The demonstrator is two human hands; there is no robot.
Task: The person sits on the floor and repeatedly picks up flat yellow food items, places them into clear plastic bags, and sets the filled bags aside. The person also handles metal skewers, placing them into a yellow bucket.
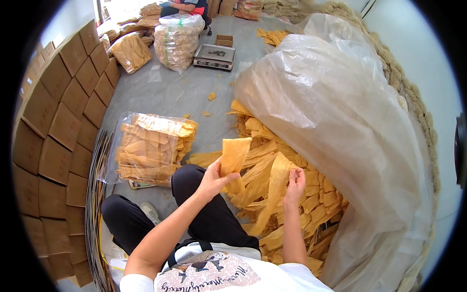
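My left hand (214, 181) is closed on a folded yellow strip of dried tofu skin (235, 155), held upright above my knee, with its lower end hanging below the fingers. To its right, my right hand (295, 187) pinches the upper corner of another yellow strip (277, 181), which hangs down slantwise to the left. Both strips are over a large heap of similar strips (318, 207) in front of me and to my right. Left of my knees lies a clear plastic bag (148, 146), filled with stacked strips and open toward the heap.
Stacked cardboard boxes (65, 121) line the left side, beside a bundle of thin rods (95, 194). A big translucent plastic sheet (316, 92) covers the heap's right part. Farther off are a scale (214, 56), a full white sack (179, 44) and a seated person (187, 6).
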